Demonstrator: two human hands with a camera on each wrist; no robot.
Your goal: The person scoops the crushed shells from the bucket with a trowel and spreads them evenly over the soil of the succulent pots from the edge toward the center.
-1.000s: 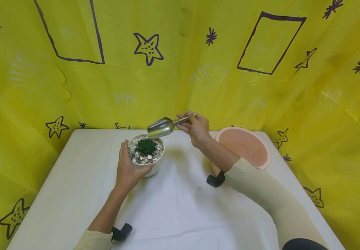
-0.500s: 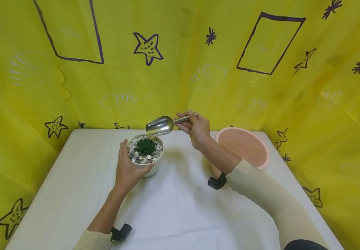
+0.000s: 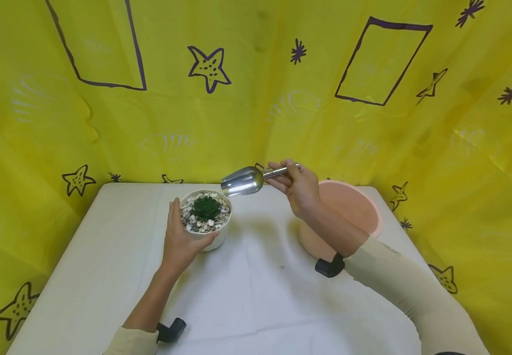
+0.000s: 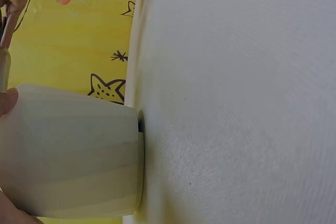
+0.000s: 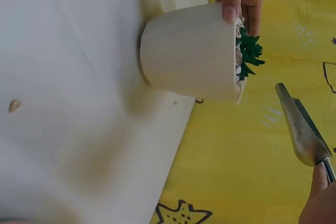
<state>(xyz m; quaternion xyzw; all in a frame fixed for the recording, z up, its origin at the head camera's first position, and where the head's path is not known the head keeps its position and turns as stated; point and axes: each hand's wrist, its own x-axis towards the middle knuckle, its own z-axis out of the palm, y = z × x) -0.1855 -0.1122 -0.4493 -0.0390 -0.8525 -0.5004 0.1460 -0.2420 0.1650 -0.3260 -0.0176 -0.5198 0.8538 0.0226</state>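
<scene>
A white faceted flowerpot (image 3: 215, 241) stands on the table, with a green succulent (image 3: 206, 208) in the middle of white and grey pebbles (image 3: 202, 226). My left hand (image 3: 182, 241) grips the pot around its near left side, thumb along the front rim. In the right wrist view the pot (image 5: 189, 51) is seen side-on, the succulent (image 5: 250, 53) rising past its rim. My right hand (image 3: 300, 190) holds a metal scoop (image 3: 243, 181) by its handle, its mouth turned toward the pot. The scoop is above the table, just right of the pot's rim.
A pink tub (image 3: 349, 207) stands at the back right, partly behind my right forearm. A small pebble (image 3: 282, 266) lies on the white table (image 3: 247, 305). A yellow patterned curtain (image 3: 256, 98) hangs around the table's back and sides.
The scoop was over the pot's far rim; my right hand has drawn it to the right, away from the succulent. My left hand keeps its grip on the pot.
</scene>
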